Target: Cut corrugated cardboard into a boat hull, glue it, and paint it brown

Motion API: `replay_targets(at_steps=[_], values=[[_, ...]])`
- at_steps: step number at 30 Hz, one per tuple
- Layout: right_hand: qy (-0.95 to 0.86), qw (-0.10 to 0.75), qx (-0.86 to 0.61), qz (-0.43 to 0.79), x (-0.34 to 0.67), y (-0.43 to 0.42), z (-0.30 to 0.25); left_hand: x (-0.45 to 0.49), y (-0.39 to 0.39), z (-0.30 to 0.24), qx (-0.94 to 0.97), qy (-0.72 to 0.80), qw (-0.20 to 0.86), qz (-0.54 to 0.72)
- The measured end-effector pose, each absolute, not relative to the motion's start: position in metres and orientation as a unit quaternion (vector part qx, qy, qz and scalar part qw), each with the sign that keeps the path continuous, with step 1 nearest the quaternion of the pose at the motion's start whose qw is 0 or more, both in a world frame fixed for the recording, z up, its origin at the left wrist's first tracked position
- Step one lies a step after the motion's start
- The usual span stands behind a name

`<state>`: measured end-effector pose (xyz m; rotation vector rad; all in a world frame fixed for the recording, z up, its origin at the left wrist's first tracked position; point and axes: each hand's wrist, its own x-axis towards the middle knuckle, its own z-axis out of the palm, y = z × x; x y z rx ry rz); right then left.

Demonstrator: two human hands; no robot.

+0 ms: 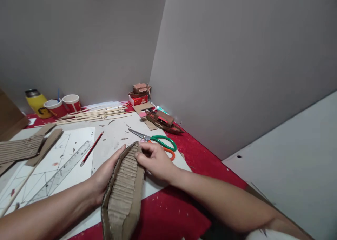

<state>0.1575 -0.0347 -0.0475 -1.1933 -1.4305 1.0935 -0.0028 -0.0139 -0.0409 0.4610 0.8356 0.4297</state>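
A boat hull made of corrugated cardboard is held up in front of me, its pointed end away from me. My left hand lies along the outside of its left wall, with most fingers hidden behind it. My right hand pinches the right wall close to the tip, thumb inside. Just beyond the tip lie scissors with green and orange handles, blades pointing left. Left of the hull, a red pencil and a clear ruler rest on a paper with a line drawing.
Two small model boats, one on the table and one on a red box, stand near the corner. Thin wooden sticks, two paper cups and a yellow bottle line the back. Cardboard pieces lie at left. Grey walls close off back and right.
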Motion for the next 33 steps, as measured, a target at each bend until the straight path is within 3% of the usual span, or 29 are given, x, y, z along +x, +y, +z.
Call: replay_targets(at_steps=[4,9,23,33], values=[[-0.571,0.508,-0.480,0.430,0.164,-0.023,-0.053,-0.004,-0.019,-0.038,0.247,0.385,0.872,0.177],[-0.550,0.543,-0.482,0.413,0.171,-0.010,-0.059,-0.008,-0.031,-0.025,0.277,0.365,0.859,0.227],[-0.584,0.546,-0.474,0.369,0.174,-0.009,-0.056,-0.003,-0.037,-0.025,0.306,0.475,0.765,0.308],[-0.565,0.566,-0.440,0.410,0.176,-0.013,-0.058,-0.014,-0.030,-0.030,0.283,0.408,0.817,0.292]])
